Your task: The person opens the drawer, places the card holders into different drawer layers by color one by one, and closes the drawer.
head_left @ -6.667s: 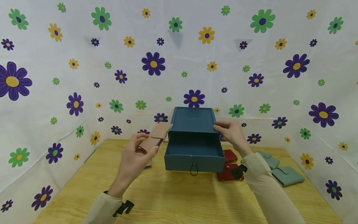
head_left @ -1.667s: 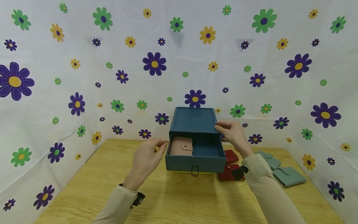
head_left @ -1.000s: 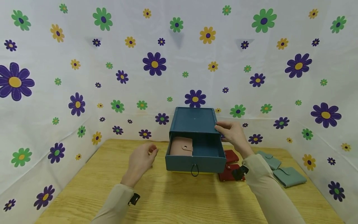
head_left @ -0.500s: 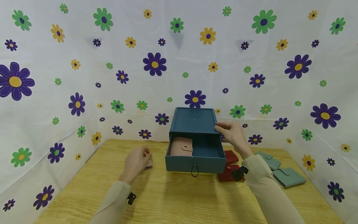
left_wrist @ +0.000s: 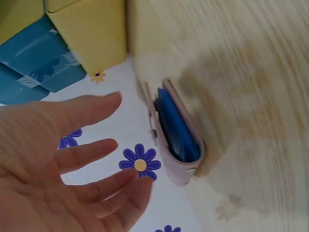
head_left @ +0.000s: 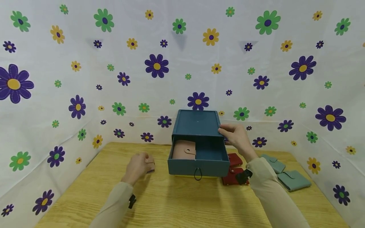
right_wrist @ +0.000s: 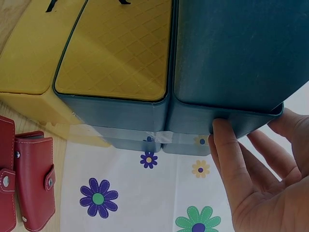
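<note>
My left hand (head_left: 136, 168) is low over the left of the table, beside a pink card holder (head_left: 150, 162). In the left wrist view its fingers are spread and apart from that card holder (left_wrist: 176, 135), which shows blue sleeves inside. My right hand (head_left: 238, 139) grips the upper right edge of a blue drawer box (head_left: 198, 122); in the right wrist view its thumb and fingers hold the box's corner. The top drawer (head_left: 182, 167) is pulled out, with another pink card holder (head_left: 182, 149) in its left side and a dark loop on its front.
Two red card holders (head_left: 234, 175) lie right of the box, partly behind the right wrist's strap. Farther right are two green card holders (head_left: 295, 180). Yellow drawers (right_wrist: 116, 48) sit below the blue one. A flowered cloth (head_left: 182, 85) encloses the wooden table (head_left: 176, 202).
A pink card holder went from my left hand into the drawer. That hand then let go and moved left and down to the other pink card holder. My right hand stayed on the box.
</note>
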The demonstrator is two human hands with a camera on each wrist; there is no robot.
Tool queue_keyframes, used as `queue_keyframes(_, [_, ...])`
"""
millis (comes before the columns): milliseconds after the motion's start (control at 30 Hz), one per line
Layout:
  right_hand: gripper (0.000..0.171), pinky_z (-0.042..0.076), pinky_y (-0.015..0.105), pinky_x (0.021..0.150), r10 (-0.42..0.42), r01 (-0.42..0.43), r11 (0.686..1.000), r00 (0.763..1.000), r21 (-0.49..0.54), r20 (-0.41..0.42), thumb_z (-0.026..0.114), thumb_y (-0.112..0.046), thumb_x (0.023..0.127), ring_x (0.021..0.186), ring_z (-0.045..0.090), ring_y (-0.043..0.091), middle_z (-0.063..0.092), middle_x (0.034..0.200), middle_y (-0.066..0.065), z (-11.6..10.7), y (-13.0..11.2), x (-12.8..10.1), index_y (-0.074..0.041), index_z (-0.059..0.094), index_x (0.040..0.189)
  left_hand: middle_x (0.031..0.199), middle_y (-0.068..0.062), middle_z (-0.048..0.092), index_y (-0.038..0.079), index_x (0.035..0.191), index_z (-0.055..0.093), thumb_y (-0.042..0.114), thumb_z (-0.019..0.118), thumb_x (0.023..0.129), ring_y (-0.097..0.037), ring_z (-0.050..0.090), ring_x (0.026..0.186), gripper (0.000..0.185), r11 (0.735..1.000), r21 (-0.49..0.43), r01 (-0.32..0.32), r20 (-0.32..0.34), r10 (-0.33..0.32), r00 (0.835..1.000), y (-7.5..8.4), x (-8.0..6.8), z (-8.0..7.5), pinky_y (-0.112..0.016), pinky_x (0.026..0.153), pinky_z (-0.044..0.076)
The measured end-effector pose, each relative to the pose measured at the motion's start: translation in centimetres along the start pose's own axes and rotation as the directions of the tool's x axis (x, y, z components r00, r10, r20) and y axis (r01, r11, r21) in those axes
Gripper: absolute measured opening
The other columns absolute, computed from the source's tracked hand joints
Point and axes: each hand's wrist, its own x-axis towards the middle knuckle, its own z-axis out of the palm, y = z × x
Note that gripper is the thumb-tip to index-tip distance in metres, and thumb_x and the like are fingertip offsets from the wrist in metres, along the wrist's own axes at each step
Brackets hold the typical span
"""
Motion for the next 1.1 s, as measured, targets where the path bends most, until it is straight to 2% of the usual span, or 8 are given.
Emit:
queue_keyframes(133, [0.046, 0.057, 0.047, 0.085, 0.007, -0.007, 1.0, 1.0, 0.0, 0.003, 0.061, -0.029, 0.098, 0.115, 0.064, 0.036, 0.059, 0.137, 0.019, -0.1, 0.0, 0.0, -0.006, 0.057, 0.137, 0.126, -0.032, 0.055, -0.006, 0.127, 0.057, 0.006, 0.076, 0.081, -0.048, 0.054, 0.114, 0.051, 1.0, 0.01, -0.027, 0.048, 0.027, 0.998, -0.4, 0.2, 0.5, -0.057, 0.093, 0.051])
queue_keyframes(267, [0.046, 0.057, 0.047, 0.085, 0.001, -0.001, 1.0, 1.0, 0.002, 0.004, 0.06, -0.029, 0.098, 0.115, 0.064, 0.037, 0.058, 0.137, 0.019, -0.1, -0.1, 0.1, -0.005, 0.057, 0.137, 0.128, -0.029, 0.055, -0.002, 0.125, 0.06, 0.004, 0.078, 0.079, -0.05, 0.051, 0.117, 0.05, 0.995, 0.044, -0.092, 0.061, 0.089, 0.994, -0.7, 0.4, 0.9, -0.061, 0.094, 0.049])
queue_keyframes(367, [0.045, 0.058, 0.047, 0.084, -0.001, 0.001, 1.0, 1.0, 0.003, 0.002, 0.06, -0.028, 0.098, 0.115, 0.064, 0.037, 0.059, 0.137, 0.019, -0.1, -0.2, 0.1, -0.005, 0.057, 0.137, 0.13, -0.027, 0.055, 0.001, 0.125, 0.06, 0.005, 0.079, 0.077, -0.05, 0.048, 0.12, 0.052, 0.991, 0.07, -0.11, 0.076, 0.105, 0.992, -0.8, 0.6, 1.0, -0.064, 0.093, 0.048])
queue_keyframes(567, [0.046, 0.057, 0.047, 0.085, 0.002, -0.002, 1.0, 1.0, 0.001, 0.006, 0.061, -0.028, 0.098, 0.115, 0.064, 0.037, 0.059, 0.136, 0.019, -0.1, 0.0, 0.1, -0.005, 0.057, 0.137, 0.137, -0.031, 0.049, -0.001, 0.119, 0.06, 0.011, 0.081, 0.079, -0.054, 0.04, 0.129, 0.047, 0.993, 0.076, -0.085, 0.14, 0.074, 0.987, -1.0, 0.9, 1.1, -0.07, 0.097, 0.042])
queue_keyframes(800, [0.046, 0.057, 0.047, 0.086, 0.006, -0.006, 1.0, 1.0, -0.003, 0.007, 0.061, -0.029, 0.098, 0.116, 0.064, 0.037, 0.059, 0.137, 0.019, 0.0, 0.2, 0.1, -0.006, 0.056, 0.138, 0.141, -0.04, 0.033, 0.0, 0.111, 0.055, 0.021, 0.079, 0.082, -0.054, 0.032, 0.13, 0.043, 0.998, 0.025, -0.051, 0.22, 0.045, 0.975, -1.6, 1.1, 1.4, -0.065, 0.101, 0.042])
queue_keyframes(933, [0.046, 0.057, 0.047, 0.085, 0.003, -0.003, 1.0, 1.0, -0.001, 0.005, 0.061, -0.029, 0.098, 0.115, 0.064, 0.037, 0.059, 0.136, 0.019, 0.0, 0.1, 0.0, -0.005, 0.057, 0.137, 0.141, -0.037, 0.033, 0.005, 0.107, 0.056, 0.028, 0.075, 0.085, -0.05, 0.032, 0.128, 0.037, 1.0, -0.002, -0.014, 0.232, 0.014, 0.973, -1.9, 1.4, 1.6, -0.062, 0.099, 0.042])
queue_keyframes(1100, [0.046, 0.058, 0.046, 0.085, 0.003, -0.003, 1.0, 1.0, 0.0, 0.004, 0.061, -0.029, 0.098, 0.115, 0.064, 0.037, 0.058, 0.137, 0.019, 0.0, -0.1, 0.0, -0.005, 0.057, 0.137, 0.133, -0.027, 0.041, 0.012, 0.094, 0.057, 0.028, 0.071, 0.083, -0.04, 0.036, 0.117, 0.024, 1.0, -0.012, 0.007, 0.243, -0.004, 0.97, -1.8, 1.8, 1.8, -0.053, 0.086, 0.044])
